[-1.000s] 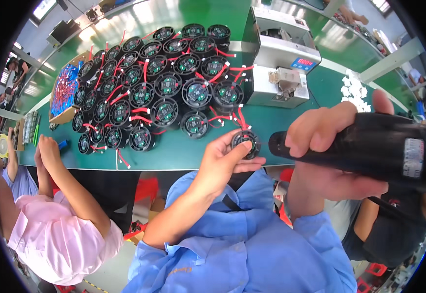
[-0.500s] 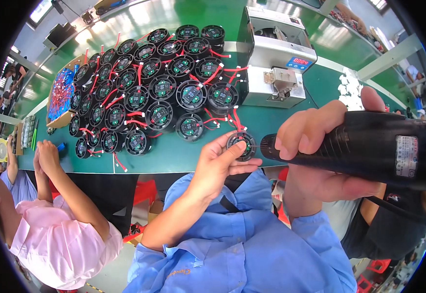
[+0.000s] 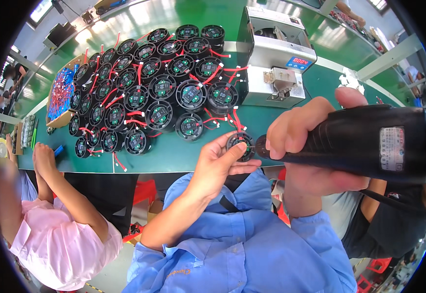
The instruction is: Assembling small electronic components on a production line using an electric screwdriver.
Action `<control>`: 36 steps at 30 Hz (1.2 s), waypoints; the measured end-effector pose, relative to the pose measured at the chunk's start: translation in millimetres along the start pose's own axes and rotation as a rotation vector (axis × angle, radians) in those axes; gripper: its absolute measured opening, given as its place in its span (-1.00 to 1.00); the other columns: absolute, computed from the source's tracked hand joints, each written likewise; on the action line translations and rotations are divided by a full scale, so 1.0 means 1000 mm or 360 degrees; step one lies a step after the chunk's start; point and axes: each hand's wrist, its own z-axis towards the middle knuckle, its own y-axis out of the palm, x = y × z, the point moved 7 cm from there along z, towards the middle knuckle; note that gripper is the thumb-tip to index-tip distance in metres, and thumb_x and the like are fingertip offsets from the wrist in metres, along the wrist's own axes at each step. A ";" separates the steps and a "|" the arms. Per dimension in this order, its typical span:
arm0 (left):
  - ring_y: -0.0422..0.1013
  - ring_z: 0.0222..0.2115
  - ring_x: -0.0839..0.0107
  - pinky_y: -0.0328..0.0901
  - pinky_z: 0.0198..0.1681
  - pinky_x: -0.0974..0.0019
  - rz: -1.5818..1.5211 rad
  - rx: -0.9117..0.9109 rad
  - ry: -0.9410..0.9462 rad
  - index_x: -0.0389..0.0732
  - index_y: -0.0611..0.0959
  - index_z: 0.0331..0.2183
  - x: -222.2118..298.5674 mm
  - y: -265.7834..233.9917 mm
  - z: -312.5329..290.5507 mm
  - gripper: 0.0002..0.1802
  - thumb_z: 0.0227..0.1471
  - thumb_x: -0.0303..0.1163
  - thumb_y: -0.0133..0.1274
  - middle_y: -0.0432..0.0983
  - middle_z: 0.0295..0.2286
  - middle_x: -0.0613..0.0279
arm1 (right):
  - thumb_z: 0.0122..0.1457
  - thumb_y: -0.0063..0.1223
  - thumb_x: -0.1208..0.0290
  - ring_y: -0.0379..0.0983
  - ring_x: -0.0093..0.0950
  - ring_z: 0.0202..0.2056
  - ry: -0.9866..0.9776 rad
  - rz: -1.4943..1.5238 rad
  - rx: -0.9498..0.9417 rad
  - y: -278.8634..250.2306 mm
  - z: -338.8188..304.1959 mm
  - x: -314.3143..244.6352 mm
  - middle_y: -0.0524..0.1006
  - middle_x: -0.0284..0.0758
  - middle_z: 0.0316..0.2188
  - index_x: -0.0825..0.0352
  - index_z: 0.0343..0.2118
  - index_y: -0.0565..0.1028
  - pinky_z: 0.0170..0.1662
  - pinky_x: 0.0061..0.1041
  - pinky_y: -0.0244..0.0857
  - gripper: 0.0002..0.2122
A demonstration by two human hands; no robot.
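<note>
Black round module [image 3: 247, 152], partly thumb-hidden, pinched by your left fingers [image 3: 230, 154]; beside it, your right fingers [image 3: 295, 132] grip a tool [image 3: 350, 141], tip [image 3: 263, 147] indistinct.

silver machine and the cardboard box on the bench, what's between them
Between the silver machine and the cardboard box, the head view shows many round black units with red wires.

Modules [image 3: 160, 115] packed in rows on desk [image 3: 174, 157], box of wires [image 3: 66, 120] past their left end, machine [image 3: 281, 58] just right. Pile of small parts [image 3: 351, 82] further right, behind right hand [image 3: 303, 146]. From here I see left hand [image 3: 223, 155] with one module [image 3: 247, 138] before the rows, power tool [image 3: 359, 139] right of it. Co-worker [image 3: 61, 239] sits left.
</note>
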 end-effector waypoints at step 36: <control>0.37 -0.20 0.50 0.30 -0.14 0.45 0.0882 -0.0533 0.0065 -0.32 0.33 0.06 0.017 0.015 -0.010 -0.50 0.06 -0.56 0.01 0.40 -0.16 0.17 | 0.16 -0.22 -0.22 0.31 -0.50 -0.66 -0.0437 -0.0474 0.0435 -0.065 0.049 -0.032 0.36 -0.26 -0.55 0.52 0.14 0.01 -0.59 -0.53 0.27 -0.20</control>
